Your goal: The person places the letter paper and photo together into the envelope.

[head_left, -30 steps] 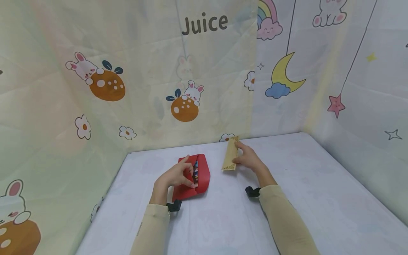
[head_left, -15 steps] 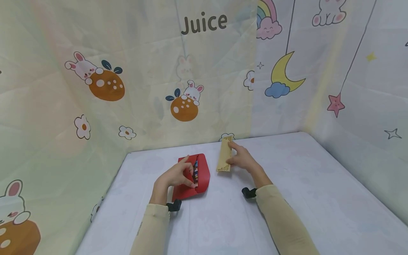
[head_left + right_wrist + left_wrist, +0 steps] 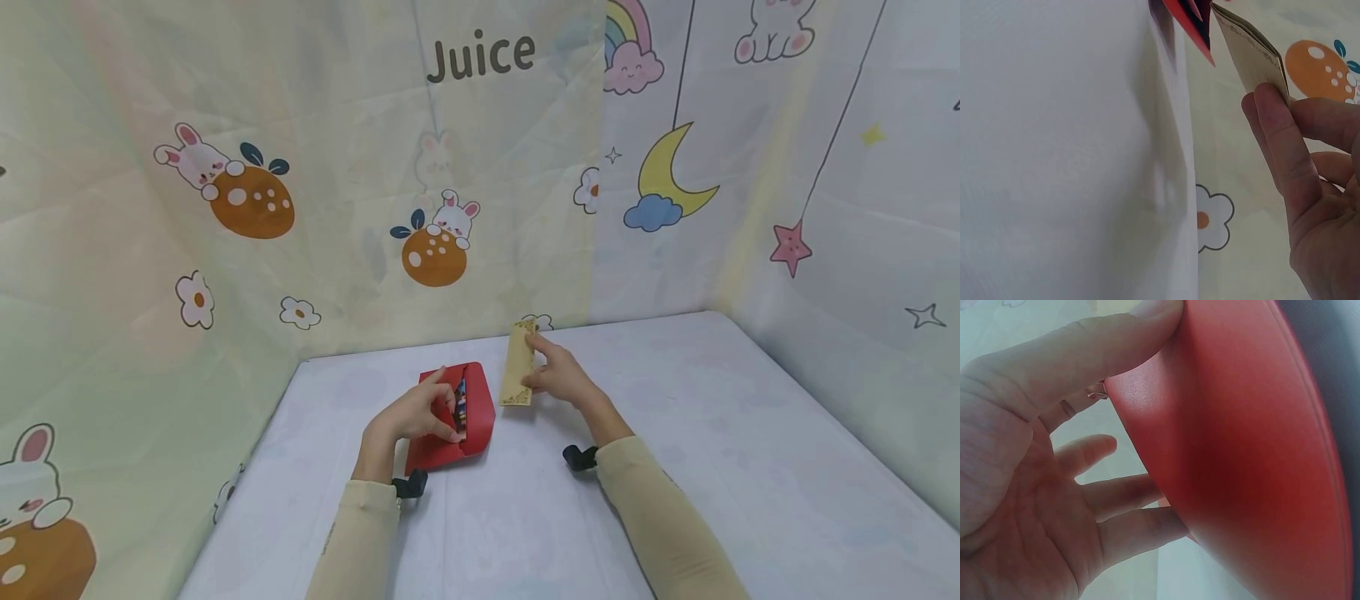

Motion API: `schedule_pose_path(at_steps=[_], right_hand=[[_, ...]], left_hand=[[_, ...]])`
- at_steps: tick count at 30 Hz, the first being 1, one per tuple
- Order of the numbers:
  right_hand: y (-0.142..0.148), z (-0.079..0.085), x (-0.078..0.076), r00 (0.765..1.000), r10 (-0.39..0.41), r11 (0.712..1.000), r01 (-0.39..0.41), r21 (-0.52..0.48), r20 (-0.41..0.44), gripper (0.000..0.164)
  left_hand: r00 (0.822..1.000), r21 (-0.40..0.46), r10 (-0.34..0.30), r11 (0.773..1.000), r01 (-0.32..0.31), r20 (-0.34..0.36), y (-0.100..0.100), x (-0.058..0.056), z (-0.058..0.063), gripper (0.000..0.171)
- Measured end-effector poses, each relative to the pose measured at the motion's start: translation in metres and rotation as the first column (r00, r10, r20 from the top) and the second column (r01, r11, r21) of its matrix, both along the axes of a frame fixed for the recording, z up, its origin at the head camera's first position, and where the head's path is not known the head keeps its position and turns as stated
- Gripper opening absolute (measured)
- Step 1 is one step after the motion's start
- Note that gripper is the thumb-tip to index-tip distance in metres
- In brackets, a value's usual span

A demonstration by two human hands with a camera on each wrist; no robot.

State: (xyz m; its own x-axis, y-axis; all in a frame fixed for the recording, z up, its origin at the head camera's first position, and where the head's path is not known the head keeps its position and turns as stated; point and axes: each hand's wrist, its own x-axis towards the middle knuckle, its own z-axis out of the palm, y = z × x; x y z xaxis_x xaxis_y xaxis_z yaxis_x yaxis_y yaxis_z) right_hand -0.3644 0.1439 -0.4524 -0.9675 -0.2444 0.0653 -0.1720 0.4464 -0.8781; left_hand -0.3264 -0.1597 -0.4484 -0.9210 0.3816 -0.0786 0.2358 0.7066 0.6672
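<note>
The one readable word is "Juice", dark lettering on the pale printed backdrop (image 3: 337,242); fine print on the left sleeve (image 3: 354,542) is too small to read. The red envelope (image 3: 482,412) is plain and smooth outside, with a broad flap folded back and a narrow, multicoloured patch, blue among its tones, showing in its mouth. It sits left of centre towards the far side of the white-covered table (image 3: 510,525); its flap points to the person's right, and its mouth runs lengthwise from near to far. The left hand (image 3: 411,414) grips it with thumb and fingers bent and parted across the mouth. To the right, apart from the envelope in the head view, the cream card (image 3: 516,371) is a slim rectangle with ornate gold-brown decoration at its ends; layered edges show in the right wrist view. Its long axis runs near to far, the far end leaning slightly right. The right hand (image 3: 564,372) pinches its right edge above the table, thumb and fingers moderately spread along it.
</note>
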Motion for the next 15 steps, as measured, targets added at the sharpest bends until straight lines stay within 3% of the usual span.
schedule_pose_path(at_steps=[15], right_hand=[[-0.018, 0.003, 0.007, 0.998, 0.068, 0.997, -0.068, -0.049, 0.004, 0.093]], left_hand=[[1.000, -0.002, 0.005, 1.000, -0.005, 0.007, 0.001, 0.000, 0.001, 0.037]])
